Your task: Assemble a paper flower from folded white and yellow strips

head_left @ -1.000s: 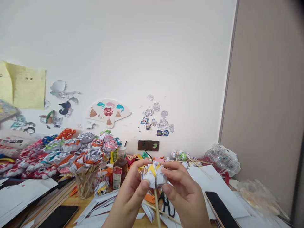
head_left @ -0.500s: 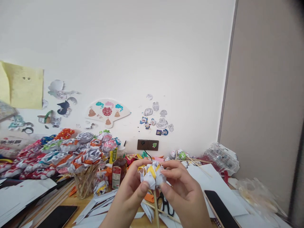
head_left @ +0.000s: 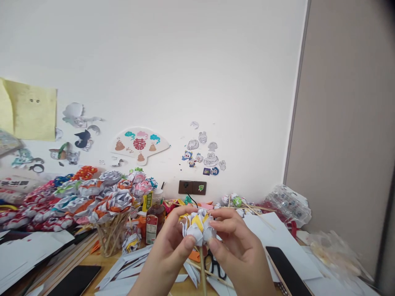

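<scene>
Pinching a folded paper flower (head_left: 198, 227) from both sides, the left hand (head_left: 168, 257) and the right hand (head_left: 239, 250) meet low in the middle of the view, above the desk (head_left: 92, 260). Both hands are closed on the flower: the left thumb presses its lower left side, the right thumb its lower right, and the other fingers curl over the top and back. The flower is white with a yellow streak, and its bloom faces up and a little toward the camera. It sits on a thin wooden stick (head_left: 203, 269) whose long axis runs almost straight down, out of the bottom edge of the view between the wrists. Just behind the stick lie black-handled scissors (head_left: 216, 267) among white paper strips (head_left: 129, 267). To the left stands a brown bottle (head_left: 155, 222), and beyond it a cup of finished paper flowers (head_left: 101, 201) on sticks. A dark phone (head_left: 285, 271) lies to the right, another phone (head_left: 74, 280) to the left.
</scene>
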Available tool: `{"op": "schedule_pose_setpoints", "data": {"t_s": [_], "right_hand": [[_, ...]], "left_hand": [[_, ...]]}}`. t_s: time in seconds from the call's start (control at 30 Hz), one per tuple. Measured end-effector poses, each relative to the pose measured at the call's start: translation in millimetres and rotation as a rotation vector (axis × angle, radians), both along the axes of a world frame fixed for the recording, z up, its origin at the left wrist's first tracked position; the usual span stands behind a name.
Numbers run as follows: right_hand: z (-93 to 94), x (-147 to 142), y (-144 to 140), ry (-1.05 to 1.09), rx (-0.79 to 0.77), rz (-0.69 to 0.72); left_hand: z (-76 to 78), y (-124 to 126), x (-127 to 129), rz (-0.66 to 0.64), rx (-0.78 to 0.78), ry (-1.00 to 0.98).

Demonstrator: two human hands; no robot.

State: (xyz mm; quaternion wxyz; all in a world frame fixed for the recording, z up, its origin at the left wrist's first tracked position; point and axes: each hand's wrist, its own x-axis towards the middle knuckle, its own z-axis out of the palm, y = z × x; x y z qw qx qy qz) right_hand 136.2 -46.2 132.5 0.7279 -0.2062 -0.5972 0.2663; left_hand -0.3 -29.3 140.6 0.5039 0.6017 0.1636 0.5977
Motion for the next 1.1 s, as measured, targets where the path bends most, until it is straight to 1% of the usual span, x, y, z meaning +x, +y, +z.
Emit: {"op": "schedule_pose_setpoints", "data": {"t_s": [0.1,0.23,0.43,0.6,0.77,0.9,1.1], "right_hand": [[0.0,-0.2,-0.3,0.002,-0.002,-0.012],[-0.8,0.1,0.3,-0.004,0.005,0.005],[-0.8,0.5,0.5,-0.009,0.015,0.019],[4.3,2.2,-3.6,0.007,-0.032,0.081],[9.7,4.0,-6.3,-0.003,-0.076,0.147],[10.3,3.9,-5.9,0.007,-0.072,0.169],[9.0,3.8,-6.0,0.008,-0.087,0.171]], "left_hand": [[-0.6,1.6,-3.0,-0.03,-0.018,0.028],[-0.7,1.5,-2.8,-0.036,-0.019,0.01],[1.0,0.7,-3.4,-0.036,0.0,0.048],[4.3,0.5,-5.5,-0.065,0.034,0.056],[7.1,2.4,-4.6,-0.142,0.043,-0.005],[6.2,2.6,-5.6,-0.179,0.053,-0.009],[6.4,1.5,-6.9,-0.182,0.071,0.017]]}}
